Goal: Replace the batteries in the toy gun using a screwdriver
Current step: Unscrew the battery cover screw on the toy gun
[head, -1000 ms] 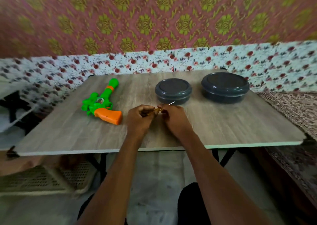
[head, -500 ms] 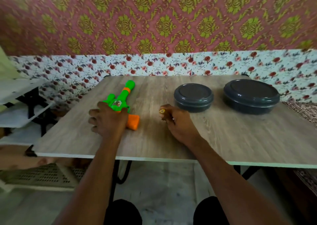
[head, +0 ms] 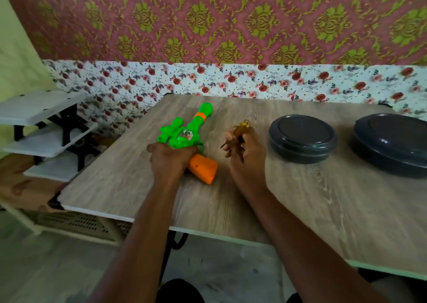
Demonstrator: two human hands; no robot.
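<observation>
Positioning step: left hand (head: pixel 169 160) gripped the toy gun (head: pixel 184 138) on the tabletop (head: pixel 300 201); right hand (head: pixel 248 161) clasped the screwdriver (head: pixel 241 129). The next move likely required seating its tip in the battery-cover screw.

**Surroundings of a home work table**

A wood-grain table (head: pixel 300 210) stood against a wall. Two dark grey round lidded containers sat on its far right side, the smaller container (head: pixel 302 138) just left of the larger container (head: pixel 392 145). Pink damask wallpaper (head: pixel 208 20) ran above a white floral band (head: pixel 231 80). A white tiered shelf (head: pixel 41 127) stood at left, with a cream perforated crate (head: pixel 76 221) on the floor.
</observation>
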